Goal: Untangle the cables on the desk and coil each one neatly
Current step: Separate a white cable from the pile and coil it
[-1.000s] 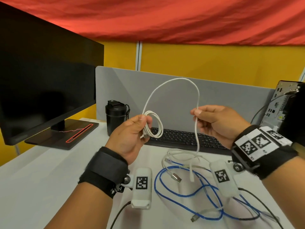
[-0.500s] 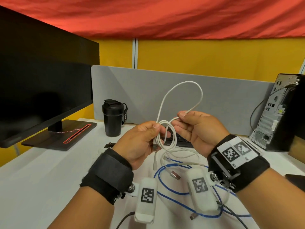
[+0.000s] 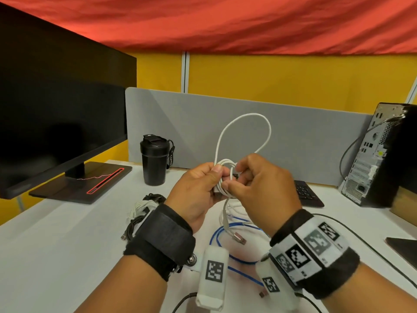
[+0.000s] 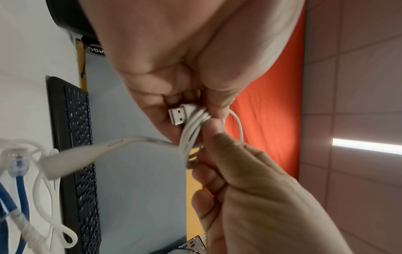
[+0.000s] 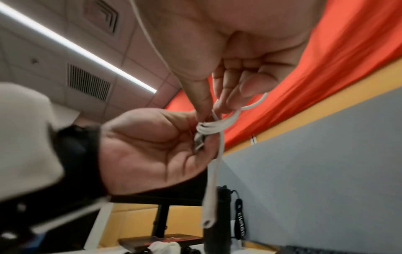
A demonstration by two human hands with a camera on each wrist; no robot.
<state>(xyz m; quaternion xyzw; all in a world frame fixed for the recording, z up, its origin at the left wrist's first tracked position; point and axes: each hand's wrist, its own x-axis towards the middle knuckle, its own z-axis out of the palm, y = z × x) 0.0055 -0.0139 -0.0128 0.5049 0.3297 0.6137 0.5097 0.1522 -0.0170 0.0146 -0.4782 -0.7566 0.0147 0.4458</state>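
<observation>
Above desk (image 3: 56, 240), hands pinching white cable (image 3: 244, 123)

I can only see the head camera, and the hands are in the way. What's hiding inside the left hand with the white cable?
Observer: The left wrist view shows a white USB plug pinched in the left hand together with the loops of the white cable. Its metal end sticks out bare.
Operator: Is the right hand grabbing all the loops too?
Observer: No. In the right wrist view the right hand pinches a strand just above the bundle, between thumb and fingertips.
Operator: What about the end that dangles?
Observer: In the right wrist view it hangs loose below the bundle, past the left palm. Its tip is too blurred to name.
</observation>
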